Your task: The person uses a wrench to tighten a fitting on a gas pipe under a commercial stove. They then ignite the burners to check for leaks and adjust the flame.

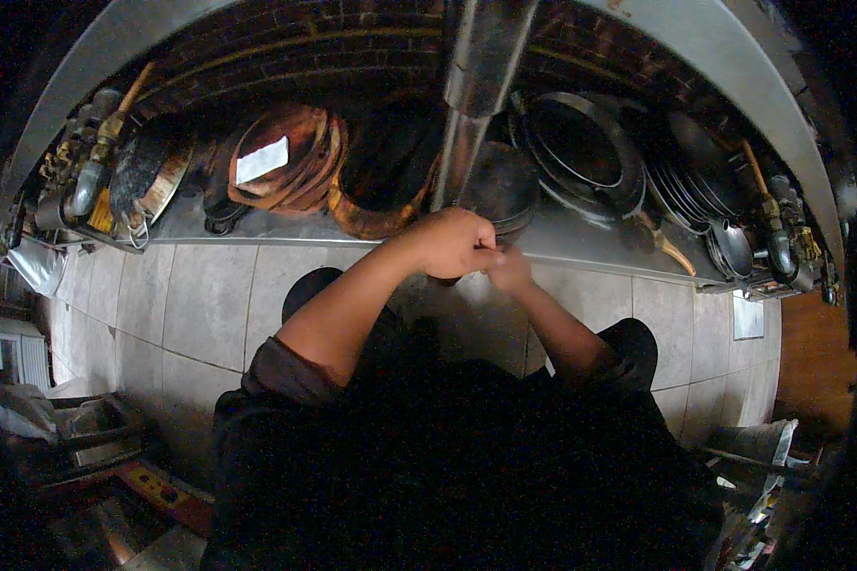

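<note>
My left hand (455,243) is closed, its fingers curled in at the middle of the view, and what they hold, if anything, is hidden. Close against its fingertips is my right hand (511,272), smeared by motion, so its fingers cannot be read. Both hands are in front of the shelf's near edge, by the foot of a shiny metal post (462,157). Just beyond them, a stack of dark round pans (505,186) rests on the metal shelf (567,249).
Round wooden boards (328,176), one bearing a white paper (263,161), lie left of the post. Black frying pans (628,181) and a wooden handle (674,255) are to the right. Pipes with valves (90,181) flank the shelf. Pale tiles (205,314) cover the floor.
</note>
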`<action>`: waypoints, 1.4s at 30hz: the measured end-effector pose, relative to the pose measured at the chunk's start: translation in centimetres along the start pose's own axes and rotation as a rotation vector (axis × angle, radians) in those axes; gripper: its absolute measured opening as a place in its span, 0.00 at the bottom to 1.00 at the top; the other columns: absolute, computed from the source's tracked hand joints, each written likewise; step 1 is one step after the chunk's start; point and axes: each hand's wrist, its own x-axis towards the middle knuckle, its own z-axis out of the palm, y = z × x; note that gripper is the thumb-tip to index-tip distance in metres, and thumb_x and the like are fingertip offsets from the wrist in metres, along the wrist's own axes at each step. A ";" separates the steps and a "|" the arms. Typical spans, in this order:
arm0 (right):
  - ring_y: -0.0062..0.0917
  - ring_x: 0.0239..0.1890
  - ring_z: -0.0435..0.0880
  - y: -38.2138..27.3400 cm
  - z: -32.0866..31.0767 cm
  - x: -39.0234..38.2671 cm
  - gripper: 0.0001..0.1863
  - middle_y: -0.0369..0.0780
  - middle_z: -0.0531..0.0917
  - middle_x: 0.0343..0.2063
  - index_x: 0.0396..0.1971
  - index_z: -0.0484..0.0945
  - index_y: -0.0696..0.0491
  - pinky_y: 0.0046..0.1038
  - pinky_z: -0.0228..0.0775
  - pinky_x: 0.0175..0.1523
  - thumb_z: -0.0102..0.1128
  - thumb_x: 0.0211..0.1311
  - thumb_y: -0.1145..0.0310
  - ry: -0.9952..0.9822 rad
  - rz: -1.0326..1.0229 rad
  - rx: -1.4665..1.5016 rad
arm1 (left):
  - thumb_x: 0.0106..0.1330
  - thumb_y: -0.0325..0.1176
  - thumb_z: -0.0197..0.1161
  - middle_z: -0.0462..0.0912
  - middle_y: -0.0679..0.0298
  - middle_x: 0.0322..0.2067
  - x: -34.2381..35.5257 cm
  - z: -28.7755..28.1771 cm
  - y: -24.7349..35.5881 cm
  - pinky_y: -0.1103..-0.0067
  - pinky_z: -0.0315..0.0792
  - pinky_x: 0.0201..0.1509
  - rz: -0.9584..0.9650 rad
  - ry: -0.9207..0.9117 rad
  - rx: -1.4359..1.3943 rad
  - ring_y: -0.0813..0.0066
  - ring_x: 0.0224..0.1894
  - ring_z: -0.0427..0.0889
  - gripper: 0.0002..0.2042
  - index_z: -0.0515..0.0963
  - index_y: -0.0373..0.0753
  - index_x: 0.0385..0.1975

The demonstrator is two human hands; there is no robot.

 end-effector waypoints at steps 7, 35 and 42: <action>0.47 0.29 0.79 2.2 1.1 0.0 0.11 0.50 0.80 0.25 0.27 0.78 0.56 0.45 0.71 0.35 0.53 0.47 0.65 -0.221 -0.256 -0.241 | 0.58 0.44 0.61 0.80 0.54 0.22 0.3 0.3 -0.1 0.70 0.71 0.31 -0.014 -0.006 -0.005 0.61 0.26 0.79 0.15 0.78 0.36 0.25; 0.27 0.30 0.80 -2.7 -7.8 -5.2 0.07 0.44 0.81 0.27 0.31 0.80 0.59 0.26 0.72 0.37 0.55 0.54 0.74 0.043 -0.167 0.388 | 0.57 0.45 0.62 0.81 0.55 0.25 1.5 0.3 -0.1 0.71 0.73 0.33 0.004 -0.046 0.012 0.62 0.28 0.80 0.16 0.78 0.36 0.27; 0.26 0.29 0.80 -2.3 -9.3 -6.1 0.08 0.43 0.81 0.26 0.30 0.80 0.58 0.26 0.71 0.36 0.55 0.52 0.73 0.115 -0.195 0.439 | 0.56 0.45 0.64 0.81 0.55 0.23 2.2 0.4 0.5 0.72 0.71 0.31 0.006 -0.082 -0.016 0.66 0.25 0.79 0.16 0.79 0.36 0.26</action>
